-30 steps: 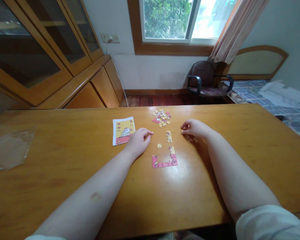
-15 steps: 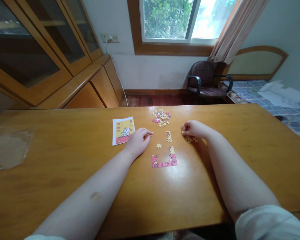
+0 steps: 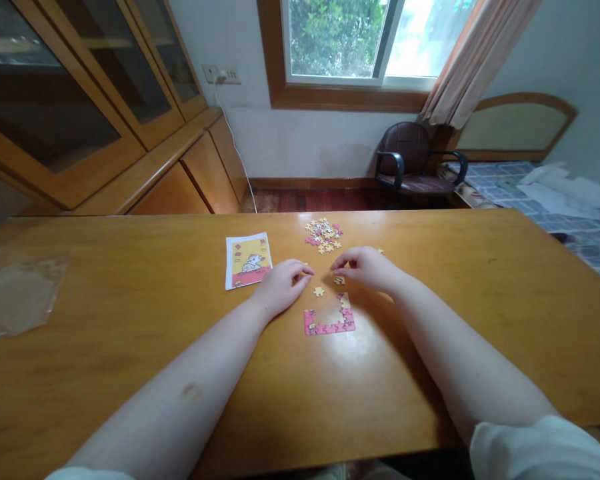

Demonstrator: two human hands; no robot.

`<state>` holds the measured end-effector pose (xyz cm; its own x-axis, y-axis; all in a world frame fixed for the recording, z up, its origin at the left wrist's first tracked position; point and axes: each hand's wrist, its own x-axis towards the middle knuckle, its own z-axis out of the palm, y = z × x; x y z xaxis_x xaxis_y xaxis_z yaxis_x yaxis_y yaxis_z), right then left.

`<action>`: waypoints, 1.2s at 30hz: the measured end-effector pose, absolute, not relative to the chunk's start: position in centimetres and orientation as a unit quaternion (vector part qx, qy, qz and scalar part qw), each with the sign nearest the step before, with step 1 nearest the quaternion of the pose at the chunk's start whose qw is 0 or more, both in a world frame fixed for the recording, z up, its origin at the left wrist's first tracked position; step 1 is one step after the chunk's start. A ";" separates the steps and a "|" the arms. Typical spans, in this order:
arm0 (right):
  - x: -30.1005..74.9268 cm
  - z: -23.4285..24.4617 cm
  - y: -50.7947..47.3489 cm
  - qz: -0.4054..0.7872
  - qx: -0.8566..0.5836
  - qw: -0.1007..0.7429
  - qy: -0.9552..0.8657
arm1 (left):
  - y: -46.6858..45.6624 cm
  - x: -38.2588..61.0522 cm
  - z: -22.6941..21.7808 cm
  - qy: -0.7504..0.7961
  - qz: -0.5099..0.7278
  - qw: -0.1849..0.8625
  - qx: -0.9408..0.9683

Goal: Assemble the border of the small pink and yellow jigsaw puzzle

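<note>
My left hand (image 3: 284, 287) rests beside the picture sheet (image 3: 250, 261), thumb and fingers apart; a bit of yellow shows just behind its fingertips. My right hand (image 3: 365, 267) hovers by the short joined strip (image 3: 339, 281), covering part of it, with its fingertips closed on a small yellow puzzle piece (image 3: 332, 272). Between the hands and nearer to me lies a loose yellow piece (image 3: 319, 292). Below it is a partly joined puzzle border (image 3: 330, 329), pink along the bottom with some yellow up its right side.
A pile of loose puzzle pieces (image 3: 324, 235) lies near the far edge of the wooden table (image 3: 145, 280). A clear plastic bag (image 3: 23, 297) is at far left. Beyond the table stand a cabinet (image 3: 180, 160), an armchair (image 3: 407, 157) and a bed (image 3: 510, 180).
My right hand has moved left from the small group of pieces at the right to the joined strip. My left hand has shifted slightly right and its fingers have parted.
</note>
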<state>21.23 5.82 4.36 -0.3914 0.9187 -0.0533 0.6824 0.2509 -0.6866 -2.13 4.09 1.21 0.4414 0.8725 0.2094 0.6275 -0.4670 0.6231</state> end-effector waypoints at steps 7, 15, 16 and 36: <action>18.7 1.8 4.7 0.398 -0.482 0.228 -0.746 | 4.0 -2.0 1.3 0.444 0.225 0.282 0.820; 18.3 1.2 4.6 0.381 -0.473 0.264 -0.749 | 4.1 -2.0 1.0 0.468 0.222 0.303 0.800; 18.3 1.1 4.6 0.382 -0.473 0.266 -0.748 | 4.1 -1.9 1.0 0.471 0.225 0.303 0.797; 21.2 0.4 6.9 0.244 -0.530 0.283 -0.761 | 4.0 -2.1 1.6 0.511 0.225 0.315 0.767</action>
